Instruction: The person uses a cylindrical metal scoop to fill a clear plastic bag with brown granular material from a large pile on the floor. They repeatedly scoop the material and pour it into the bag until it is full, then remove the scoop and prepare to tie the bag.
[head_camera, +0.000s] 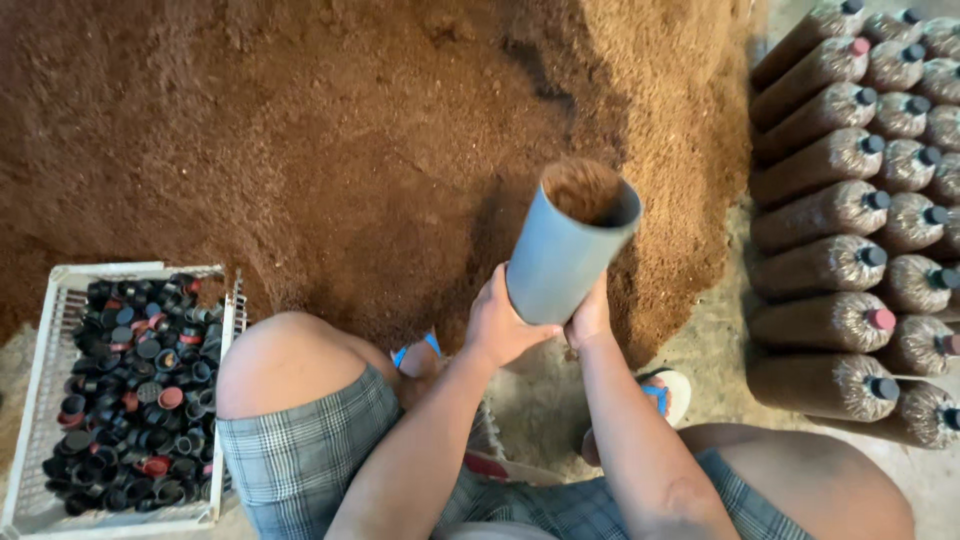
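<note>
Both hands, left hand (497, 325) and right hand (590, 318), clasped the base of the grey tube (566, 250), tilted above the sawdust heap (330, 150), brim-full, rigid, probably weighty.

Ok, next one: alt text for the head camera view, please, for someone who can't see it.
A seated person's left hand and right hand hold a grey tube filled with brown sawdust-like material above a large pile of it. A white crate of black and red caps sits at left; filled, capped bags are stacked at right.
</note>
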